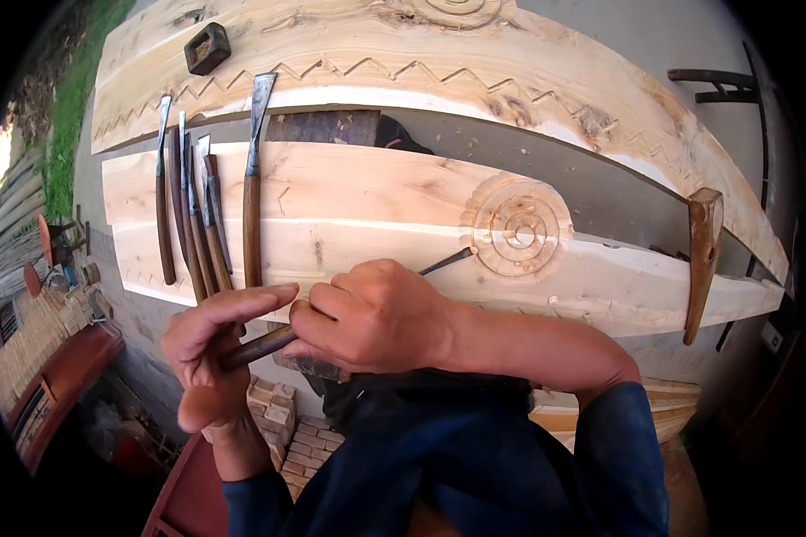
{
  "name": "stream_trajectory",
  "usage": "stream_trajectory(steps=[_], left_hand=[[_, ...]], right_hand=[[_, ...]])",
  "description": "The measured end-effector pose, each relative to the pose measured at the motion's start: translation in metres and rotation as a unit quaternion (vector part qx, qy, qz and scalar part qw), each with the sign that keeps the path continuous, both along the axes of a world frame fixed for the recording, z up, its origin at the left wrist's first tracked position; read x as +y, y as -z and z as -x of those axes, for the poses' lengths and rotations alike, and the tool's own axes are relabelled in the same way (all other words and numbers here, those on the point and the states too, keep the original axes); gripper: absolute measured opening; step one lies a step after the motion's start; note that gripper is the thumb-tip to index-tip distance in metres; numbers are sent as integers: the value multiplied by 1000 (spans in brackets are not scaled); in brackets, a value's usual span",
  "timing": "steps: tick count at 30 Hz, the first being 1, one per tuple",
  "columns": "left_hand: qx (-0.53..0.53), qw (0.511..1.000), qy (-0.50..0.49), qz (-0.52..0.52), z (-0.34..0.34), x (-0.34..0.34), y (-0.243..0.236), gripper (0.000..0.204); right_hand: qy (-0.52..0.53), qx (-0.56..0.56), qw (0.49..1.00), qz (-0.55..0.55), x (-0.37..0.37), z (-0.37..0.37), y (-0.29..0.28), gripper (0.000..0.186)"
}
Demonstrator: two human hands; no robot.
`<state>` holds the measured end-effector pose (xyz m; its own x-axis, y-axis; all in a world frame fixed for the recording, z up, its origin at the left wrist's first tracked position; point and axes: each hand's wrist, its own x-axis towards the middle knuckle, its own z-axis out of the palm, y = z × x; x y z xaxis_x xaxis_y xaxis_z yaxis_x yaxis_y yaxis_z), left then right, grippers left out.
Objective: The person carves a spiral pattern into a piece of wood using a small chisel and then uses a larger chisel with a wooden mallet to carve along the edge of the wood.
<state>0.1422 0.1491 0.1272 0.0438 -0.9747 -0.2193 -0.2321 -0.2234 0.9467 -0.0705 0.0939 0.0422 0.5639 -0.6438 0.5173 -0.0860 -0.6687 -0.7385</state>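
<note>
My right hand point(372, 313) is closed around a carving gouge point(261, 347) with a dark wooden handle. Its thin metal blade points right, and the tip is at the left edge of a carved round rosette point(521, 230) on the pale board point(367, 197) before me. Fingers stretched and thumb apart, my left hand point(219, 345) is at the butt end of the handle, which appears to rest against its palm. Several wood-handled chisels point(191, 210) lie side by side on the board's left part, and a wider flat chisel point(253, 179) lies just right of them.
Beyond, a second long board point(349, 54) bears a zigzag groove and a dark square block point(208, 49). A wooden mallet-like piece point(704, 259) lies across the right end of the near board. Stacked wood blocks point(273, 412) and a red frame point(188, 492) stand lower left.
</note>
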Motion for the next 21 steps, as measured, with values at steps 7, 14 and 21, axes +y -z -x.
stream_trajectory(steps=[7, 14, 21], left_hand=[[133, 978, -114, 117, -28, -1, -15, 136], [31, 998, 43, 41, -15, 25, -26, 121], [82, 989, 18, -125, 8, 48, -20, 130]], right_hand=[[-17, 23, 1000, -5, 0, -7, -3, 38], [3, 39, 988, 147, 32, 14, -28, 28], [-78, 18, 992, 98, 34, 7, -2, 29]])
